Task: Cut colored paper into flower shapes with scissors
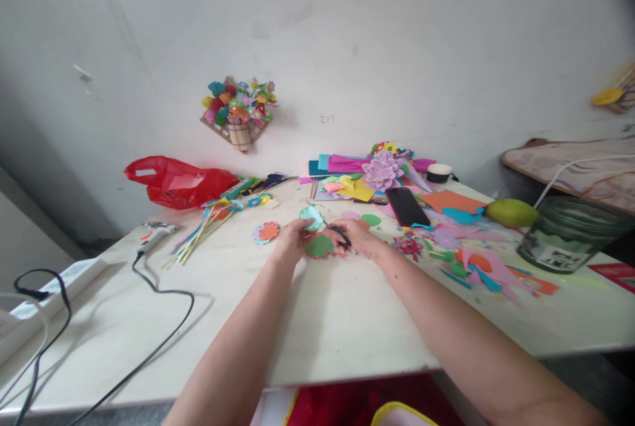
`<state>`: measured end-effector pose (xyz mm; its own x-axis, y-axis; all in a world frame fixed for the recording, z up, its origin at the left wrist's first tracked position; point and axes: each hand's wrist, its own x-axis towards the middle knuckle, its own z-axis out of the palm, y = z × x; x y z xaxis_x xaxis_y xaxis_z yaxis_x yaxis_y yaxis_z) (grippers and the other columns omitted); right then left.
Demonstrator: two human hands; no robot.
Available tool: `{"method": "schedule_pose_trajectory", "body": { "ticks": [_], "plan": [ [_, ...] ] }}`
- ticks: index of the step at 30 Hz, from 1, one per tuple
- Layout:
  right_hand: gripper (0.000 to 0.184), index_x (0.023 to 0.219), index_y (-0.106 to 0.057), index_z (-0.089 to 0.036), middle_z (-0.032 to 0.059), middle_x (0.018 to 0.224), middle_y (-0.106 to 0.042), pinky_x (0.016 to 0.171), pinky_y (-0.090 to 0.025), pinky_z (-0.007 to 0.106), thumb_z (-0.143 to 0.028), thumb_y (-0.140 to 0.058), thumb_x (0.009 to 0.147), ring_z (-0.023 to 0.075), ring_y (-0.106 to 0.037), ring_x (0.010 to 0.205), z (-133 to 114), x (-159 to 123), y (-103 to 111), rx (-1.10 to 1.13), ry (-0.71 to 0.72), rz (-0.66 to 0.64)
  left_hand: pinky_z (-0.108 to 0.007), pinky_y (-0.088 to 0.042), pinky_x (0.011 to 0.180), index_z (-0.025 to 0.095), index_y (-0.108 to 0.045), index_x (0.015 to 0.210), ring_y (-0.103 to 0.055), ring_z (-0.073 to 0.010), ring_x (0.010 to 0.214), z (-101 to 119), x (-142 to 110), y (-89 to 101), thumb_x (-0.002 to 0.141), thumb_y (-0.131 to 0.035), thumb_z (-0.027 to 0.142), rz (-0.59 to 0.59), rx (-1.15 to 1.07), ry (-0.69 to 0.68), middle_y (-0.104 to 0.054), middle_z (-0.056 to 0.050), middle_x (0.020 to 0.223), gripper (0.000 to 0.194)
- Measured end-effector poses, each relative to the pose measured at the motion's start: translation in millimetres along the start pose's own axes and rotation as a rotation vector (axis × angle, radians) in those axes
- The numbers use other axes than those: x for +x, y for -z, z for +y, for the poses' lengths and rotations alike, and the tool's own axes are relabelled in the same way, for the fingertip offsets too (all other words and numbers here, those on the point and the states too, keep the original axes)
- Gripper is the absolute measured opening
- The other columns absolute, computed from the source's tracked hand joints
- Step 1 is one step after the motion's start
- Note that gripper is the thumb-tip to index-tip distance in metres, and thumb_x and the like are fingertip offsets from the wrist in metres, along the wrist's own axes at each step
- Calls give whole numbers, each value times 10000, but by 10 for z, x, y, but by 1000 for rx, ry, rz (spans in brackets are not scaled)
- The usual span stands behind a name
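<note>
My left hand pinches a small light-blue paper shape above the white table. My right hand is closed on black-handled scissors, whose thin blades point up-left toward the blue shape. Under both hands lies a green paper round with a red edge. A finished paper flower in orange, pink and blue lies just left of my left hand.
A glue gun with a black cord lies at left. Behind are a red plastic bag, coloured sticks, paper stacks with a purple flower, a black phone. Right: scraps, a green fruit, a dark glass jar.
</note>
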<state>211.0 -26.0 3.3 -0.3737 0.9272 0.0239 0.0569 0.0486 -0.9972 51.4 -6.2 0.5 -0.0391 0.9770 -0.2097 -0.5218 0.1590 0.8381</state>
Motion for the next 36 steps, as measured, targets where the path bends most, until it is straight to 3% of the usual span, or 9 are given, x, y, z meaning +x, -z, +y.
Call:
{"method": "schedule_pose_trajectory", "body": {
  "ticks": [9, 15, 22, 36],
  "plan": [
    [168, 690, -544, -150, -63, 423, -470, 290, -222, 179, -294, -626, 714, 64, -417, 291, -7, 1, -60, 12, -45, 52, -213, -511, 571, 110, -620, 738, -643, -130, 572, -32, -26, -20, 652, -640, 72, -23, -21, -37, -684, -46, 666, 96],
    [199, 702, -544, -150, -69, 434, -477, 292, -247, 174, -275, -698, 693, 56, -416, 292, 36, 34, -79, -30, -34, 76, -216, -513, 581, 116, -612, 726, -650, -129, 577, -64, 1, -4, 625, -663, 86, -43, -30, -66, -693, -43, 672, 118],
    [250, 668, -526, -158, -75, 408, -460, 278, -239, 174, -314, -721, 673, 53, -398, 273, 19, 45, -133, -55, -24, 126, -208, -510, 558, 134, -603, 708, -642, -127, 555, -80, 6, -13, 638, -663, 81, -23, -30, -74, -685, -34, 638, 107],
    [312, 744, -584, -165, -61, 422, -471, 259, -250, 186, -423, -728, 644, 79, -414, 287, 255, 218, -135, -108, 47, 147, -207, -491, 507, 119, -614, 713, -618, -122, 498, -57, 10, -21, 642, -650, 64, 10, -31, -52, -668, -31, 600, 97]
  ]
}}
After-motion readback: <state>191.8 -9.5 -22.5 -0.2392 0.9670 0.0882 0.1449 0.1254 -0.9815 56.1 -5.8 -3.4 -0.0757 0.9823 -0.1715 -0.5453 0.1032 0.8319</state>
